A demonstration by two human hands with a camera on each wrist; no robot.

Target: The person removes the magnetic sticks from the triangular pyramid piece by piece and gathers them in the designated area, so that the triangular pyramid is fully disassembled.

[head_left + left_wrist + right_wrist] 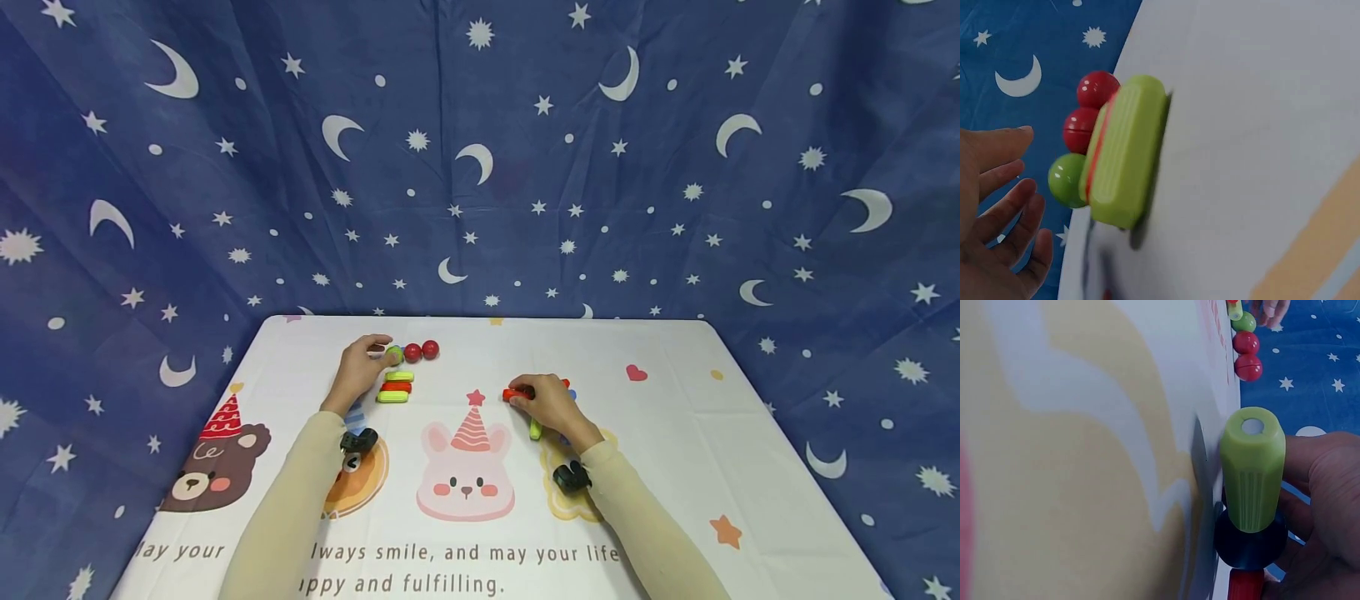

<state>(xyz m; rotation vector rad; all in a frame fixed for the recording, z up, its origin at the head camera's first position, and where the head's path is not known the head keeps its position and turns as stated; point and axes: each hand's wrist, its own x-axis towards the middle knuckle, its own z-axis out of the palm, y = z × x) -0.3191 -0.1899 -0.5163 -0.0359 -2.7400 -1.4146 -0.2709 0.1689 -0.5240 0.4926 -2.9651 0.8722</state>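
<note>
On the right, the right hand point(553, 404) is pinching a red bar point(509, 394) lying left to right; a green bar point(536, 430) is pointing nearer. Left, the left hand point(356, 370) is hovering, fingers parted, beside a green ball point(395, 356).

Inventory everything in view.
Red balls: 2, red, back left
Green ball: 1, green, left of those
Left bars: 3, two lime, one red between, nearer than balls
Red bar: at least 1, red, right group
Lime bar: 1, lime, right group
Blue piece: at least 1, blue, by lime bar
Tablecloth: 1, white, printed, underneath
Curtain: 1, blue, moons, stars, behind
Wrist cameras: 2, black, at wrists
Sleeves: 2, cream, arms
Left hand: 1, by green ball
Right hand: 1, holding red bar
</note>
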